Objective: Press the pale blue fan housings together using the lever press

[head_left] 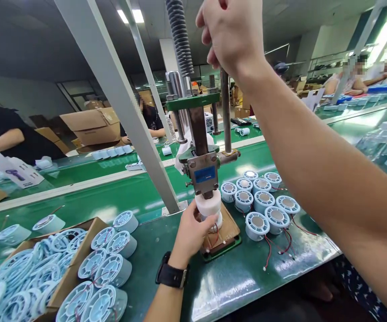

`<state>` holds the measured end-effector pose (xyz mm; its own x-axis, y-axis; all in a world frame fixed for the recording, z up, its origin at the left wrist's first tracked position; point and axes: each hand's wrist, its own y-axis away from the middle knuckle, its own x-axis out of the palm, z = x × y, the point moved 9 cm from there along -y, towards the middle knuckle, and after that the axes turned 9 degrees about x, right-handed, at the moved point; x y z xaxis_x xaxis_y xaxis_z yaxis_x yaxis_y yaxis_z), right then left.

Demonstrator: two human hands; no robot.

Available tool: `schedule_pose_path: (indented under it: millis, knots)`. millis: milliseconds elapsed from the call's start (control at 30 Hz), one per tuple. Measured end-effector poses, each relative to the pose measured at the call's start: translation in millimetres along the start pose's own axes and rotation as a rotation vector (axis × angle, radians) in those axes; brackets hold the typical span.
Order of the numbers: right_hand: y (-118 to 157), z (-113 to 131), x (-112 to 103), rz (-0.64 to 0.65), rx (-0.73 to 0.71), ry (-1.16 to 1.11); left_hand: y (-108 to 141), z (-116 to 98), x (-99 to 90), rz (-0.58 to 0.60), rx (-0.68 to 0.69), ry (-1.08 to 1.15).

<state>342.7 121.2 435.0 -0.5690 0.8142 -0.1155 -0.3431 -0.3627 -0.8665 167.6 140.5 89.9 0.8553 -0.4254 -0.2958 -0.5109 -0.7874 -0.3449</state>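
**Hand press station: grip status**

The person's right hand (233, 33) is wrapping around the top of the press lever (225, 112), fingers curled shut on the steel rod, arm reaching up and across the bench. The lever is standing close to upright, running down to the press head (203, 172) with its blue label.

The left hand (190, 235) is cupping the white fan housing (210, 210) that is sitting directly beneath the press head, on the wooden base plate (229, 230). Thumb and fingers are closing partway around the housing's side, touching it from the near left; how tightly they are pressing cannot be told. A black wristwatch (172, 275) is sitting on that wrist.

To the right of the press, a cluster of fan units (263, 203) with red and black leads is lying on the green bench (233, 277), just beside the base plate. To the left, a cardboard box (76, 268) is holding many pale blue housings, with further ones (113, 268) lying beside it on the bench.

Other people are working at the far side of the conveyor.
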Motion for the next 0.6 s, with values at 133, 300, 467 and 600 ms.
schedule_pose_path:
  millis: [133, 300, 467, 600]
  knots:
    - [9.4, -4.7, -2.3, 0.043, 0.078, -0.064, 4.9, 10.3, 6.1, 0.024, 0.023, 0.006]
    - [6.4, -16.7, 7.1, 0.115, 0.205, -0.135, 16.6, 23.2, 5.1, -0.045, 0.035, -0.113]
    - [1.1, -9.1, -1.5, 0.162, 0.275, -0.126, 19.9, 25.4, 6.9, -0.064, 0.037, -0.196]
    - [67.2, 29.0, -64.6, 0.11, 0.119, -0.171, 19.4, 23.3, 6.8, -0.072, 0.055, -0.184]
